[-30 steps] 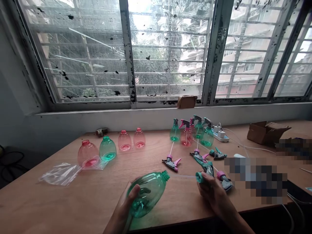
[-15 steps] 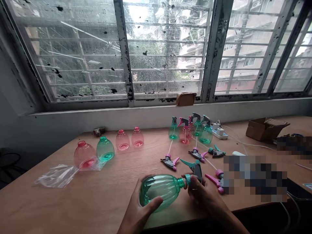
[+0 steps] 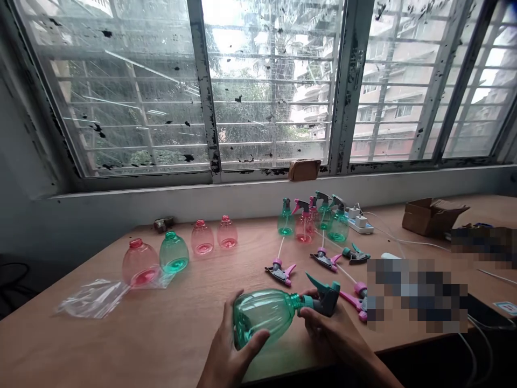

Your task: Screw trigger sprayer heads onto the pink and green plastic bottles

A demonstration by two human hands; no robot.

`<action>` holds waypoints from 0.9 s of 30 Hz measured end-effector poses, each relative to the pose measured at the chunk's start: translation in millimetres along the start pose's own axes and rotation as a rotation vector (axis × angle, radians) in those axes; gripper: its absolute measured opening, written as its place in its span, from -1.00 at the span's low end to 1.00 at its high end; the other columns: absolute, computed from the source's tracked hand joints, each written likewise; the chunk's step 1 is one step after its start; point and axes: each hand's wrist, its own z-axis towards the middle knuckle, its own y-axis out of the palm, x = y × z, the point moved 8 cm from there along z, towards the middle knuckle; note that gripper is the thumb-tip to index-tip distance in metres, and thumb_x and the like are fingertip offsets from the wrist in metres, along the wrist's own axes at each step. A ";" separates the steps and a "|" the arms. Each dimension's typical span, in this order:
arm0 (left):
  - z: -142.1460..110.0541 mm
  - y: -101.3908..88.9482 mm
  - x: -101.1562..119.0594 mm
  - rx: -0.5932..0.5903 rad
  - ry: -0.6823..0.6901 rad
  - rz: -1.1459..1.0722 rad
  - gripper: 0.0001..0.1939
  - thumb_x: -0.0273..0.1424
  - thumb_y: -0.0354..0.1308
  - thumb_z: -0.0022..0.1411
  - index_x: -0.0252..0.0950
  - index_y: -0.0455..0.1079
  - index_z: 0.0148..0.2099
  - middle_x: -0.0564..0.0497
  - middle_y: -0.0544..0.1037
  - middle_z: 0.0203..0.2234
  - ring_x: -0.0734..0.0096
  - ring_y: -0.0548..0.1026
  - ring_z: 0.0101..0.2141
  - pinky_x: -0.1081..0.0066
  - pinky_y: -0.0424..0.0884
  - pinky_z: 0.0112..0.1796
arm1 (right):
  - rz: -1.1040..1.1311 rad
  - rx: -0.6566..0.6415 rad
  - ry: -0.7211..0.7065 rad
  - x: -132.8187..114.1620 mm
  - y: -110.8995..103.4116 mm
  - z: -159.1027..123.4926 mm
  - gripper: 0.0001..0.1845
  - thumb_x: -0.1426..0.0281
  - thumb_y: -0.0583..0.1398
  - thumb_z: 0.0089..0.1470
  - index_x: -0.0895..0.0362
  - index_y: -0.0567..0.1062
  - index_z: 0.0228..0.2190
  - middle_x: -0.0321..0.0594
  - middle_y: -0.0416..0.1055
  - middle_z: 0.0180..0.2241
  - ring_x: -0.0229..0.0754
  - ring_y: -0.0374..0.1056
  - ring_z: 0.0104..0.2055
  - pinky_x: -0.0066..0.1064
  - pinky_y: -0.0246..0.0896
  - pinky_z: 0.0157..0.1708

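A clear green plastic bottle (image 3: 264, 318) lies on its side near the table's front edge, gripped around its base by my left hand (image 3: 234, 353). A teal and grey trigger spray head (image 3: 325, 296) sits on the bottle's neck. My right hand (image 3: 327, 328) is closed around that spray head at its collar.
Loose pink and teal spray heads (image 3: 280, 271) lie on the wooden table (image 3: 181, 334) beyond my hands. Several finished spray bottles (image 3: 313, 221) stand at the back by a power strip (image 3: 359, 222). Empty pink and green bottles (image 3: 173, 251), a plastic bag (image 3: 95, 297) and a cardboard box (image 3: 432, 214) are also there.
The spray head, held apart from the bottle a second ago, now sits on its neck. The bottle has swung level with its neck to the right, and my right hand has turned the head.
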 end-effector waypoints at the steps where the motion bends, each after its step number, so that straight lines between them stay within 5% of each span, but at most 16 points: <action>1: -0.1 0.2 -1.6 -0.003 -0.008 -0.047 -0.16 -0.03 0.35 0.08 -0.21 0.13 0.29 -0.22 0.46 0.16 -0.14 0.42 0.15 0.13 0.30 0.15 | -0.013 0.002 -0.014 -1.3 -0.3 -0.3 -0.47 0.07 0.48 -0.13 0.15 0.47 -0.27 -0.43 0.37 -0.72 -0.28 0.21 -0.72 -0.51 0.03 -0.71; 5: 0.3 3.8 -7.4 -0.126 -0.039 -0.216 -0.02 -0.06 0.42 0.02 -0.21 0.03 0.35 -0.25 0.42 0.22 -0.13 0.40 0.20 0.16 0.39 0.13 | -0.069 0.021 -0.075 -8.2 -2.3 -2.5 -0.51 0.07 0.47 -0.12 0.16 0.47 -0.38 -0.28 0.50 -0.60 -0.29 0.23 -0.68 -0.48 0.07 -0.67; 9: 1.6 6.4 -8.1 -0.246 0.018 -0.251 -0.10 -0.15 0.45 0.03 -0.16 0.11 0.32 -0.22 0.35 0.28 -0.10 0.33 0.26 0.11 0.35 0.19 | -0.062 0.007 -0.033 -5.8 -1.5 -4.4 -0.49 0.07 0.49 -0.15 0.16 0.48 -0.35 -0.33 0.46 -0.65 -0.29 0.23 -0.69 -0.47 0.07 -0.64; 15: 7.1 2.4 -21.5 -0.186 0.134 -0.110 0.07 -0.34 0.49 -0.04 -0.13 -0.02 0.40 -0.18 0.15 0.40 -0.08 0.10 0.37 0.06 0.11 0.32 | -0.198 0.032 -0.097 -6.9 -6.6 -3.8 -0.56 0.15 0.51 -0.18 0.16 0.59 -0.33 -0.27 0.54 -0.54 -0.13 0.40 -0.49 -0.37 0.24 -0.46; 23: 5.3 3.1 -18.7 -0.171 0.075 -0.115 0.11 -0.15 0.46 0.00 -0.16 -0.09 0.45 -0.21 0.17 0.39 -0.13 0.14 0.35 0.00 0.01 0.34 | -0.350 -0.020 -0.110 -9.4 -2.8 -5.3 -0.59 0.11 0.47 -0.13 0.16 0.63 -0.35 -0.19 0.58 -0.50 -0.02 0.44 -0.44 -0.29 0.31 -0.43; 27: 5.6 -2.8 -19.7 -0.110 -0.012 -0.116 -0.16 0.07 0.21 0.20 -0.21 0.13 0.37 -0.23 0.28 0.33 -0.11 0.16 0.34 -0.03 -0.02 0.34 | -0.328 -0.068 -0.116 -11.0 -0.5 -5.3 -0.62 0.14 0.48 -0.12 0.15 0.63 -0.34 -0.18 0.61 -0.45 -0.01 0.48 -0.39 -0.29 0.31 -0.37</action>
